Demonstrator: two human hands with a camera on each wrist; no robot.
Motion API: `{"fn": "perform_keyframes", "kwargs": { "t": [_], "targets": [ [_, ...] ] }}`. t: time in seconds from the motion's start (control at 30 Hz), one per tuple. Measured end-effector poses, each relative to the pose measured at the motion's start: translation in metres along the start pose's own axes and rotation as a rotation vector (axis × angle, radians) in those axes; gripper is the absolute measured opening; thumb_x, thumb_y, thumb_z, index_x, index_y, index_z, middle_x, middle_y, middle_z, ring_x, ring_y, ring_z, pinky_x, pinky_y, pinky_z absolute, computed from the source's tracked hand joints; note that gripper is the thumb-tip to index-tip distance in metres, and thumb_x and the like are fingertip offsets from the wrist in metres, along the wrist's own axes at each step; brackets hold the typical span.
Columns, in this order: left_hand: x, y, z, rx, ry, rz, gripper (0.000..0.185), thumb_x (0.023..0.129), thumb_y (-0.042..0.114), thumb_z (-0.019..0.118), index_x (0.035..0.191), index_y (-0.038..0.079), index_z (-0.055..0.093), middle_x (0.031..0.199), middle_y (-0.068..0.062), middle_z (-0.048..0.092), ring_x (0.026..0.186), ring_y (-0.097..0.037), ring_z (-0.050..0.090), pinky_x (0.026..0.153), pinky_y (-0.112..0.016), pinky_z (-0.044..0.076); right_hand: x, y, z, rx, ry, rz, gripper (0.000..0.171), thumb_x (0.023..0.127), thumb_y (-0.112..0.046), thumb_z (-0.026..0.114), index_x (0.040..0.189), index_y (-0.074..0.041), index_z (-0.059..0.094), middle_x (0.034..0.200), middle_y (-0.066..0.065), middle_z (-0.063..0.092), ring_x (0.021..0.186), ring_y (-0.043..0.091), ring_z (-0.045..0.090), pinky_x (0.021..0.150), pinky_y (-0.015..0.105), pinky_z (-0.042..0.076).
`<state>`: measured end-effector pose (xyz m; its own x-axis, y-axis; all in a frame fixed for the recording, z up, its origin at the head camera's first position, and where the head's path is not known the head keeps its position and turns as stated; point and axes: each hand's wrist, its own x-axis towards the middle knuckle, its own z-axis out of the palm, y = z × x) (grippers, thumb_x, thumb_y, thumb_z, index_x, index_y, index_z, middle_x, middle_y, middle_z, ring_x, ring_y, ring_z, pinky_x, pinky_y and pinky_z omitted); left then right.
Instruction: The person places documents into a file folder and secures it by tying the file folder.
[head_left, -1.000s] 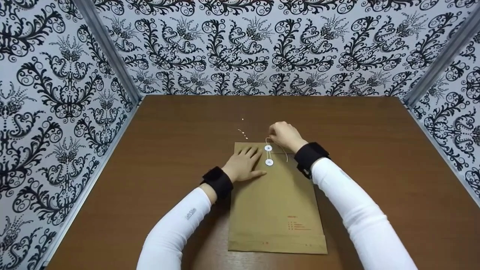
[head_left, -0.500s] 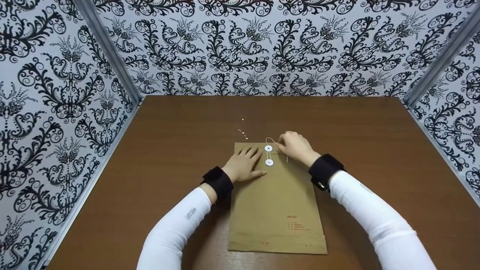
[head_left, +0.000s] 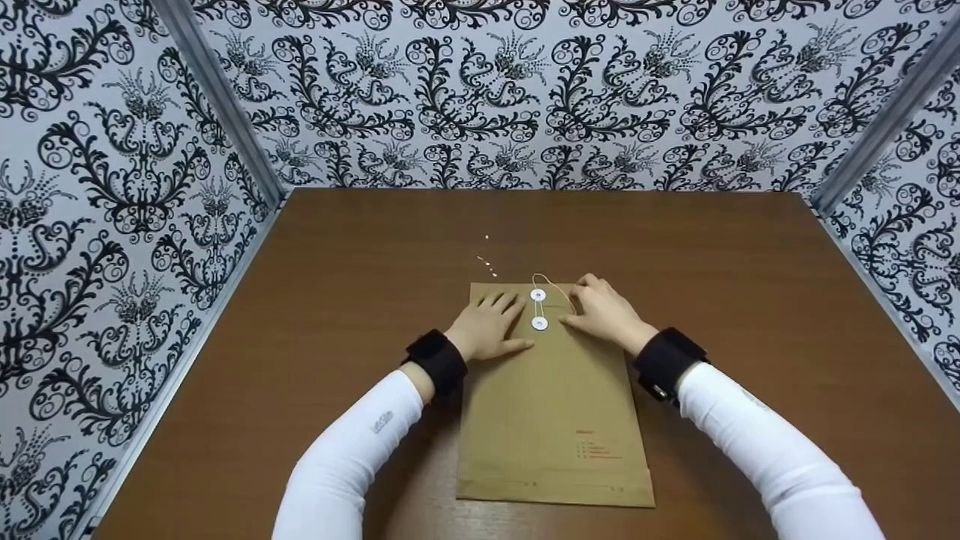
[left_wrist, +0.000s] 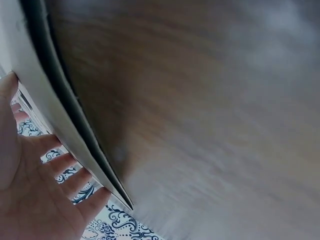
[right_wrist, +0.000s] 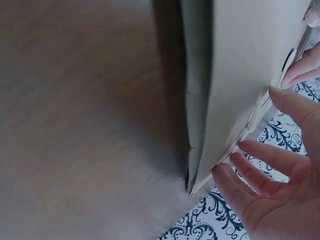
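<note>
Both hands lie flat with loose fingers on the envelope (head_left: 551, 397) mid-tabletop (head_left: 337, 300), left hand (head_left: 487, 330) pinning the flap, right hand (head_left: 604, 315) beside the string (head_left: 555, 285), which should be pulled gently off the discs (head_left: 538, 309).

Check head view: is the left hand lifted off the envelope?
No, the left hand lies flat with straight fingers on the upper left part of the brown envelope, beside its two white discs.
</note>
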<state>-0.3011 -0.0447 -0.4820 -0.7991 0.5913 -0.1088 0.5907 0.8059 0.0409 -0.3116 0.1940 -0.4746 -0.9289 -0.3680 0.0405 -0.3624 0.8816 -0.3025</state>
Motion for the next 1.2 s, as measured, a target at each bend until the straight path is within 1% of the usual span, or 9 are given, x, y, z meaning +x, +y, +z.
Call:
{"fn": "perform_keyframes", "kwargs": {
  "t": [0.17, 0.33, 0.5, 0.63, 0.73, 0.87, 1.03, 1.13, 1.2],
  "targets": [
    [0.003, -0.003, 0.003, 0.000, 0.014, 0.010, 0.081, 0.100, 0.064, 0.048, 0.160, 0.011, 0.035, 0.166, -0.012, 0.036, 0.154, -0.033, 0.036, 0.126, -0.049, 0.033, -0.003, 0.001, -0.001, -0.010, -0.039, 0.001, 0.053, 0.093, -0.034, 0.073, 0.127, 0.006, 0.067, 0.137, 0.028, 0.056, 0.125, 0.047, 0.057, 0.103, 0.058, 0.051],
    [0.009, -0.009, 0.003, -0.022, 0.045, 0.024, 0.078, 0.100, 0.064, 0.047, 0.157, 0.012, 0.040, 0.163, -0.012, 0.042, 0.153, -0.033, 0.038, 0.125, -0.050, 0.034, -0.003, 0.002, -0.002, -0.024, -0.040, -0.022, 0.053, 0.094, -0.035, 0.073, 0.127, 0.006, 0.067, 0.135, 0.028, 0.057, 0.125, 0.047, 0.057, 0.103, 0.057, 0.051],
    [0.014, -0.016, -0.005, -0.044, 0.077, 0.050, 0.064, 0.104, 0.054, 0.049, 0.150, 0.009, 0.050, 0.156, -0.013, 0.050, 0.146, -0.035, 0.046, 0.120, -0.051, 0.040, -0.002, 0.003, -0.004, -0.017, -0.028, -0.045, 0.052, 0.091, -0.034, 0.075, 0.125, 0.005, 0.069, 0.130, 0.027, 0.059, 0.121, 0.046, 0.059, 0.103, 0.056, 0.051],
    [0.020, -0.018, -0.009, -0.017, 0.103, 0.075, 0.051, 0.105, 0.040, 0.054, 0.146, 0.009, 0.053, 0.148, -0.011, 0.057, 0.139, -0.036, 0.053, 0.115, -0.051, 0.046, -0.002, 0.003, -0.004, -0.016, -0.047, -0.045, 0.051, 0.091, -0.035, 0.076, 0.123, 0.005, 0.070, 0.129, 0.026, 0.059, 0.119, 0.045, 0.059, 0.102, 0.055, 0.051],
    [0.026, -0.017, -0.011, -0.004, 0.142, 0.101, 0.045, 0.105, 0.030, 0.056, 0.146, 0.010, 0.054, 0.147, -0.009, 0.059, 0.135, -0.034, 0.056, 0.112, -0.050, 0.048, -0.002, 0.003, -0.004, -0.010, -0.052, -0.045, 0.049, 0.090, -0.036, 0.076, 0.119, 0.004, 0.072, 0.127, 0.025, 0.059, 0.118, 0.044, 0.059, 0.101, 0.054, 0.051],
    [0.036, -0.013, -0.012, 0.029, 0.170, 0.133, 0.042, 0.106, 0.018, 0.053, 0.147, 0.013, 0.054, 0.150, -0.006, 0.057, 0.133, -0.032, 0.057, 0.112, -0.049, 0.048, -0.001, 0.004, -0.005, -0.008, -0.047, -0.052, 0.048, 0.089, -0.037, 0.077, 0.115, 0.004, 0.073, 0.125, 0.024, 0.060, 0.116, 0.043, 0.060, 0.099, 0.054, 0.052],
    [0.050, -0.009, -0.012, 0.113, 0.145, 0.153, 0.047, 0.105, 0.009, 0.048, 0.152, 0.016, 0.049, 0.156, -0.001, 0.053, 0.136, -0.029, 0.056, 0.111, -0.048, 0.049, 0.000, 0.005, -0.005, -0.023, -0.057, -0.054, 0.048, 0.090, -0.037, 0.077, 0.114, 0.004, 0.072, 0.125, 0.024, 0.060, 0.116, 0.043, 0.060, 0.097, 0.054, 0.053],
    [0.054, -0.008, -0.010, 0.161, 0.158, 0.166, 0.047, 0.103, 0.008, 0.051, 0.150, 0.016, 0.053, 0.153, -0.001, 0.057, 0.133, -0.027, 0.059, 0.108, -0.046, 0.051, 0.000, 0.004, -0.006, -0.021, -0.063, -0.052, 0.048, 0.090, -0.037, 0.076, 0.114, 0.004, 0.072, 0.125, 0.023, 0.060, 0.116, 0.043, 0.060, 0.097, 0.054, 0.054],
    [0.056, -0.009, -0.009, 0.190, 0.186, 0.175, 0.044, 0.102, 0.008, 0.053, 0.145, 0.016, 0.058, 0.147, -0.001, 0.062, 0.129, -0.026, 0.062, 0.105, -0.044, 0.053, 0.000, 0.004, -0.006, -0.011, -0.061, -0.053, 0.048, 0.089, -0.037, 0.077, 0.114, 0.004, 0.072, 0.125, 0.023, 0.060, 0.116, 0.043, 0.060, 0.096, 0.054, 0.054]
  ]
}}
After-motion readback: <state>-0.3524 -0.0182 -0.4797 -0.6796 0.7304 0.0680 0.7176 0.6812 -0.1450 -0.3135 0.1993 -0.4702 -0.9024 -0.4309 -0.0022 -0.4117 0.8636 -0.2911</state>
